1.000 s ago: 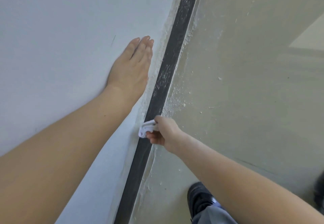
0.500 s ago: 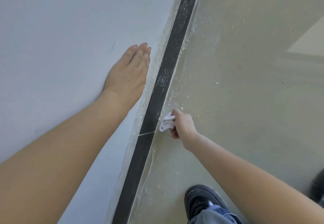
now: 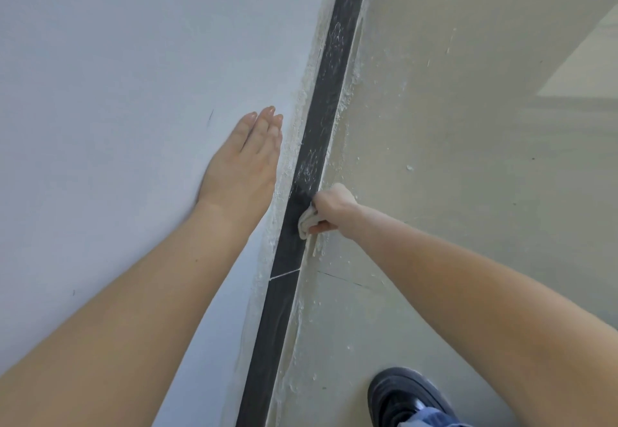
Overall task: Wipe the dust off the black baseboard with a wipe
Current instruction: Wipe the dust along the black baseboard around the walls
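The black baseboard [image 3: 321,119] runs from the bottom centre up to the top right, between the white wall and the floor. White dust streaks cover it above my right hand; below the hand it looks darker. My right hand [image 3: 334,206] grips a crumpled white wipe [image 3: 306,222] and presses it against the baseboard. My left hand [image 3: 244,165] lies flat on the wall with straight fingers, just left of the baseboard.
The white wall [image 3: 117,92] fills the left side. The pale green floor [image 3: 468,176] on the right carries plaster crumbs along the baseboard's foot. My black shoe [image 3: 401,396] stands at the bottom right. A thin white line [image 3: 282,274] crosses the baseboard below the wipe.
My right hand has slid the wipe up along the baseboard, away from me, past the thin white line. My left hand has stayed flat on the wall.
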The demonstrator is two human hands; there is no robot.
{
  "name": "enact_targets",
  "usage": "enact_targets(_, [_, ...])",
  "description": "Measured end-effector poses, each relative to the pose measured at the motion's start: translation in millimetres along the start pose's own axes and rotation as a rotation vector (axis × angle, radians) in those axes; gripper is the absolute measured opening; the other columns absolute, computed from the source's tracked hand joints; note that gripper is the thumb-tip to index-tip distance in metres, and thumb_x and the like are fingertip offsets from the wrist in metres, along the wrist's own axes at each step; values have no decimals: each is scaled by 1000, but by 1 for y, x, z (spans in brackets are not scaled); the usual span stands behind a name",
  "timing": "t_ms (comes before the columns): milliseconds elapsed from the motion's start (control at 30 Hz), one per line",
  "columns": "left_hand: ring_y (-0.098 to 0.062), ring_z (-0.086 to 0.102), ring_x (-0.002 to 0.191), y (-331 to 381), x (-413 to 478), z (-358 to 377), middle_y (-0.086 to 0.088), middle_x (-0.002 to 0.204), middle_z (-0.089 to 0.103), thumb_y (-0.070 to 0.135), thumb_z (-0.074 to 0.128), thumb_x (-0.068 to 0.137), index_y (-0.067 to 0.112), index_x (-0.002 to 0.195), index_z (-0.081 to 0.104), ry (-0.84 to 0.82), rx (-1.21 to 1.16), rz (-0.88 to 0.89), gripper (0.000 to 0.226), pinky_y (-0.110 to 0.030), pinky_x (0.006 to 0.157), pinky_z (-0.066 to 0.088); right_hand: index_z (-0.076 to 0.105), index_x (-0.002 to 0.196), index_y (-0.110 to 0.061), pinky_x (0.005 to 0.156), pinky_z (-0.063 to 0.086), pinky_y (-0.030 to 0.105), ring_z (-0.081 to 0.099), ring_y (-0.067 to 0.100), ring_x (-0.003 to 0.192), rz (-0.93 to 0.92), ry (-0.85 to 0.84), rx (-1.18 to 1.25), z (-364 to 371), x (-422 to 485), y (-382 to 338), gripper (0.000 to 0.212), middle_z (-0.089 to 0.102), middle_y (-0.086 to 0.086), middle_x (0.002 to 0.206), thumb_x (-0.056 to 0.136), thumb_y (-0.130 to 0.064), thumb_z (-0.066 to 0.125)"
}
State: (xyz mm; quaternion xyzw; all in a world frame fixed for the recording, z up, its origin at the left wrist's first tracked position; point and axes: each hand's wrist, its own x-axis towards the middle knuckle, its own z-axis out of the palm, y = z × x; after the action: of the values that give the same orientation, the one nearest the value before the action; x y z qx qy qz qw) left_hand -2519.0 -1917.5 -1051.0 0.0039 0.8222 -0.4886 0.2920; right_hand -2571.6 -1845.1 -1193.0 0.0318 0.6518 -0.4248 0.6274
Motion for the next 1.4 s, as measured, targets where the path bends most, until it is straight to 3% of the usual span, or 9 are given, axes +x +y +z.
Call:
enact_targets(167, [-35, -5, 143, -3, -2, -1, -20, 156, -2, 28, 15, 102, -7, 145, -3, 63, 1, 21, 58, -45, 115, -3, 54, 107, 1, 80, 58, 37, 65, 19, 69, -175, 231, 235, -41, 8, -38, 20, 56, 6, 76, 91, -11, 51])
enact_targets(267, [-36, -5, 143, -2, -4, 0, -21, 156, -2, 27, 15, 102, -8, 145, -2, 70, -12, 15, 58, -45, 115, -3, 56, 86, -6, 51, 49, 32, 53, 19, 49, -247, 392, 368, -53, -4, -41, 23, 60, 8, 65, 93, -24, 44])
enact_targets(367, [-36, -5, 143, -1, -4, 3, -22, 155, -3, 27, 15, 102, -9, 145, -3, 88, -4, 12, 59, -46, 114, -3, 54, 81, -3, 42, 45, 25, 49, 19, 42, -141, 122, 188, -36, -23, -6, 21, 60, 8, 55, 90, -18, 44])
enact_targets(500, [-36, -3, 143, 0, -5, 3, -22, 155, -1, 28, 17, 102, -8, 145, 0, 119, -22, 6, 59, -46, 115, -2, 57, 76, -3, 56, 55, 31, 57, 20, 52, 44, -306, 20, -3, -41, 28, 17, 66, 10, 62, 88, -1, 45])
enact_targets(667, [-36, -3, 143, 0, -4, 3, -21, 156, 1, 29, 17, 102, -7, 146, 2, 144, -47, -5, 59, -45, 115, -2, 49, 76, -11, 44, 28, 19, 36, 13, 50, -19, -176, 162, -19, -11, -25, 30, 52, 19, 81, 86, 6, 26])
enact_targets(800, [-35, 0, 143, 1, -4, 4, -20, 156, 4, 31, 13, 101, -6, 146, 4, 167, -65, -13, 59, -44, 115, 0, 45, 69, -7, 59, 39, 24, 43, 16, 60, -173, 53, 228, -48, -9, -72, 28, 49, 11, 77, 89, 9, 34])
enact_targets(933, [-35, 0, 143, 0, -5, 3, -20, 156, 4, 28, 15, 102, -6, 146, 5, 167, -71, -13, 57, -44, 115, 0, 52, 90, -5, 46, 36, 27, 41, 18, 43, -145, 276, 425, -60, -8, -61, 19, 48, 8, 57, 94, -16, 37])
enact_targets(1167, [-34, 3, 143, 0, -5, 5, -19, 156, 7, 28, 19, 101, -6, 146, 7, 184, -55, -23, 58, -44, 116, 2, 56, 88, -3, 51, 55, 27, 62, 22, 55, 146, -449, 237, -9, -47, 13, 19, 65, 12, 67, 92, -11, 39])
enact_targets(1400, [-36, -5, 143, -1, -4, 2, -21, 156, -2, 28, 15, 101, -6, 146, -1, 129, -58, -9, 59, -45, 115, -4, 56, 100, -2, 34, 40, 15, 46, 11, 39, 18, -155, 538, -35, -25, -62, 25, 57, 11, 67, 96, -4, 31])
